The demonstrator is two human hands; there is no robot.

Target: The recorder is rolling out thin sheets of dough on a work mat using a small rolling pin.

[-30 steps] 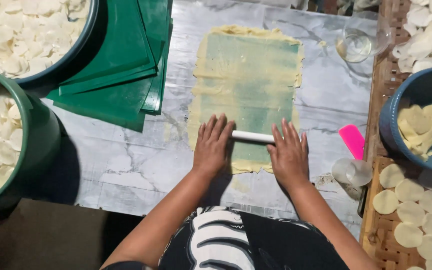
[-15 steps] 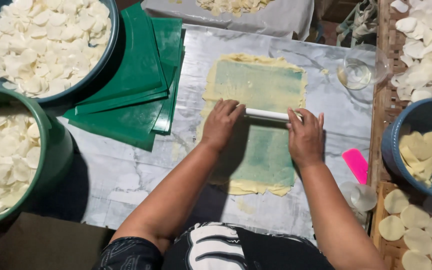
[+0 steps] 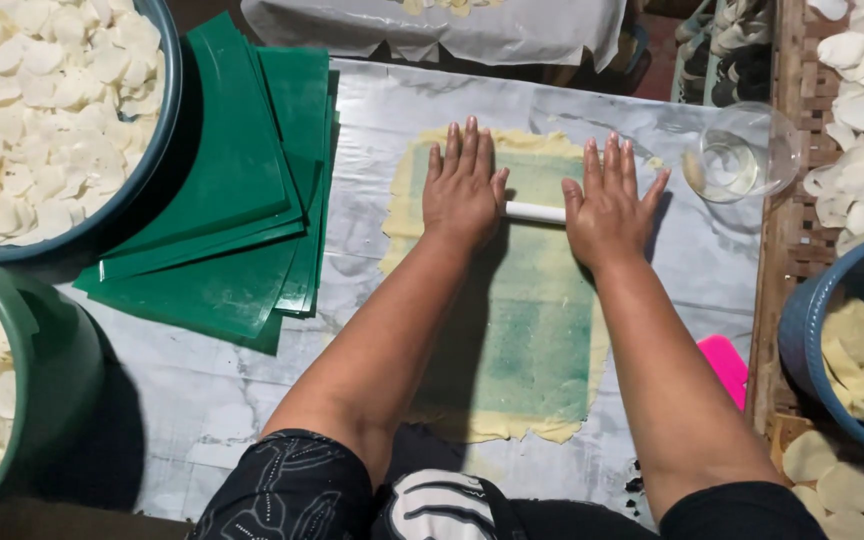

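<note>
Both hands moved further out since 0.5 s ago: roller (image 3: 535, 212) now sits near the far edge of the dough (image 3: 512, 330). Left hand (image 3: 464, 185) and right hand (image 3: 610, 200) lie flat, fingers spread, palms pressing the thin white rod, not gripping. Dough: thin pale-yellow sheet, ragged edges, green mat showing through. Green sheets (image 3: 237, 200) stacked left; clear glass (image 3: 742, 155) right.
</note>
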